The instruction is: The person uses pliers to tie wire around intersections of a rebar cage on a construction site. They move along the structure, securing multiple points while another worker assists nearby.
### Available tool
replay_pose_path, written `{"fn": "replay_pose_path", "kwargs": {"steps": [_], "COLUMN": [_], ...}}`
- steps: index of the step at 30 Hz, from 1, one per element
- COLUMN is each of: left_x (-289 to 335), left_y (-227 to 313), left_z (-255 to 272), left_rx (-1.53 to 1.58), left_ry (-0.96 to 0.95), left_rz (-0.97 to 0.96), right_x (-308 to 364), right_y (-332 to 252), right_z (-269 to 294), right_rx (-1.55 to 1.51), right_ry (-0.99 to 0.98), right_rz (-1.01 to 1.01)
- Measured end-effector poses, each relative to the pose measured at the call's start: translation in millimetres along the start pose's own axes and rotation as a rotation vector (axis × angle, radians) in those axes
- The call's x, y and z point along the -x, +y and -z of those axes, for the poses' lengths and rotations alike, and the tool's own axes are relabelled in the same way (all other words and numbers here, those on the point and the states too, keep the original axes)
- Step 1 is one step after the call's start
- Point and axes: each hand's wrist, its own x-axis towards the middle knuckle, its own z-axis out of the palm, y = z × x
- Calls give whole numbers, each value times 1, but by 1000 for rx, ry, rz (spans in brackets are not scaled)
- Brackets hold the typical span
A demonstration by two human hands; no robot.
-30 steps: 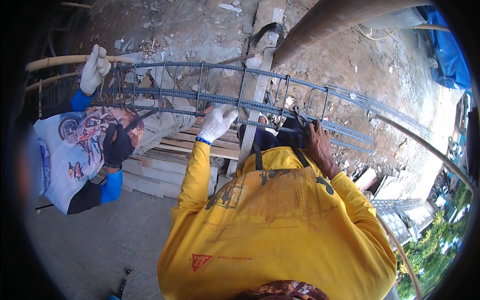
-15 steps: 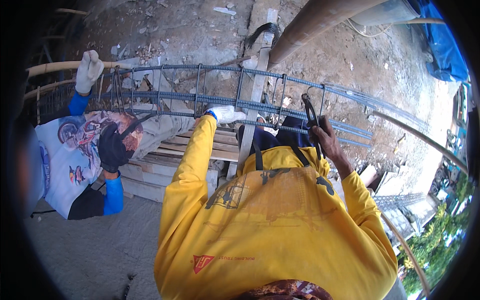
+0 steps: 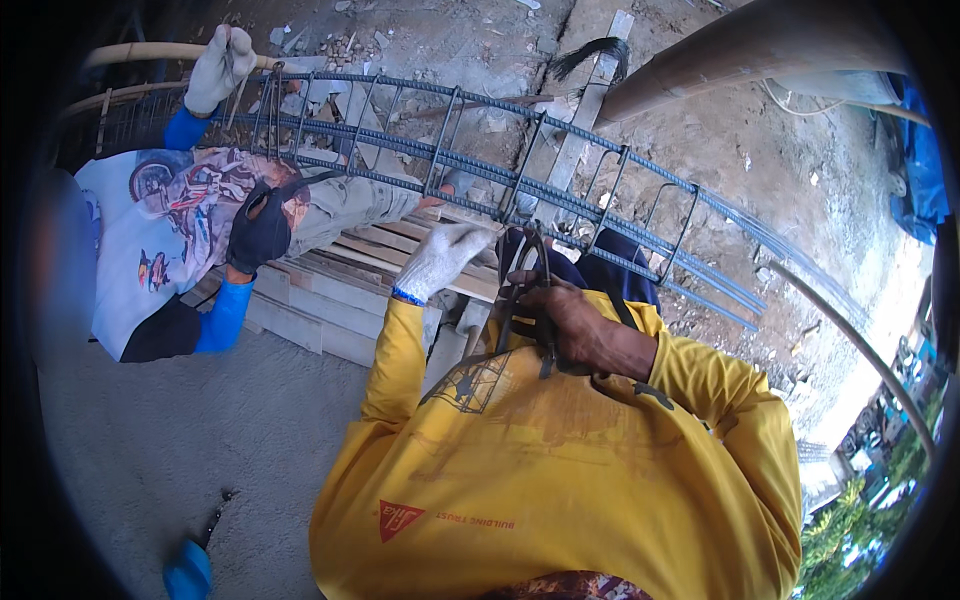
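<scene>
My left hand [image 3: 445, 262], in a white knit glove, is beside the lower bar of a long steel rebar cage [image 3: 440, 160]. Its fingers are pinched together; whatever they hold is too small to make out. My bare right hand [image 3: 570, 315] grips dark metal pincers [image 3: 546, 262] by the handles. The pincers' head is up against the lower bar where a stirrup [image 3: 521, 165] crosses it, just right of my left fingertips. The cage stretches from far left to right across my knees.
A co-worker sits at left, one white-gloved hand [image 3: 220, 68] raised by the cage and one in a dark glove [image 3: 258, 235]. Black tie wire [image 3: 590, 55] lies on a plank [image 3: 597, 95] under the cage. A thick brown pole [image 3: 740, 55] slants in at upper right.
My right hand has brought the pincers leftward and down from the right side to the lower bar. My left hand has drawn back slightly, its fingers now pinched. The view has shifted.
</scene>
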Motion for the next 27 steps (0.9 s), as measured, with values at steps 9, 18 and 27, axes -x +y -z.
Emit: {"fn": "replay_pose_path", "kwargs": {"steps": [9, 18, 27], "left_x": [25, 8, 9], "left_y": [-46, -43, -46], "left_z": [-44, -32, -25], "left_rx": [412, 264, 342], "left_ry": [13, 21, -50], "left_rz": [262, 196, 185], "right_x": [-31, -62, -62], "right_y": [16, 32, 37], "right_z": [-10, -8, -9], "right_rx": [96, 107, 120], "right_ry": [-47, -45, -52], "right_rz": [-142, 27, -1]}}
